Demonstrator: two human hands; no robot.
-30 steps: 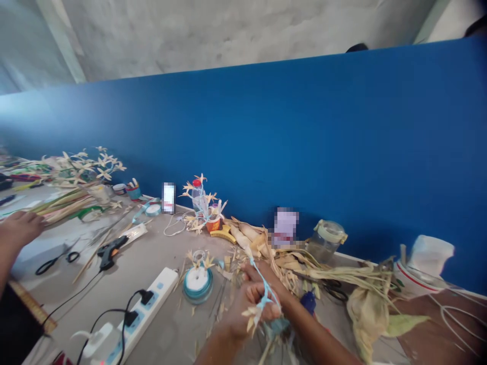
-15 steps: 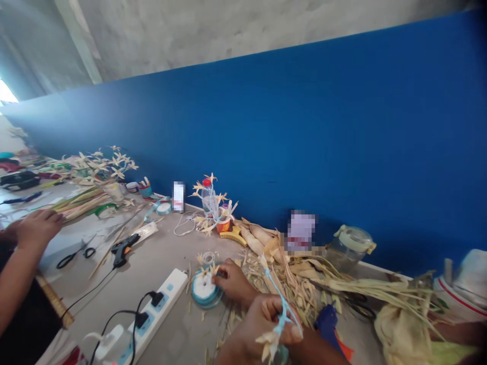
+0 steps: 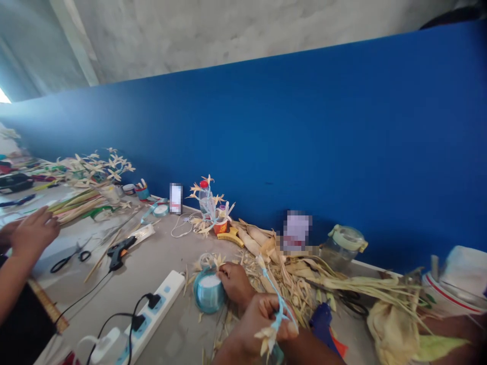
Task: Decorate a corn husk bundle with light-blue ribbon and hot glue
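Observation:
My left hand (image 3: 255, 324) is closed low in the view on a small dried-husk flower (image 3: 268, 337) bound with light blue ribbon (image 3: 277, 299). The ribbon runs up from it toward the husk pile. Just beyond, my right hand (image 3: 234, 281) grips a spool of light blue ribbon (image 3: 207, 293), which is tipped up on its edge on the grey table (image 3: 167, 253). A few more husk flowers (image 3: 208, 261) lie right behind the spool.
Another person's hand (image 3: 34, 233) rests at the left near scissors (image 3: 68, 258) and a black glue gun (image 3: 118, 250). A white power strip (image 3: 152, 309) lies in front. Dried husks (image 3: 304, 276), a glass jar (image 3: 343, 244), a blue glue gun (image 3: 321, 322) and a blue partition (image 3: 304, 152) lie behind and to the right.
My right hand left the husk flower, reached left to the ribbon spool and tipped it up on its edge. My left hand kept the flower. The view shifted slightly.

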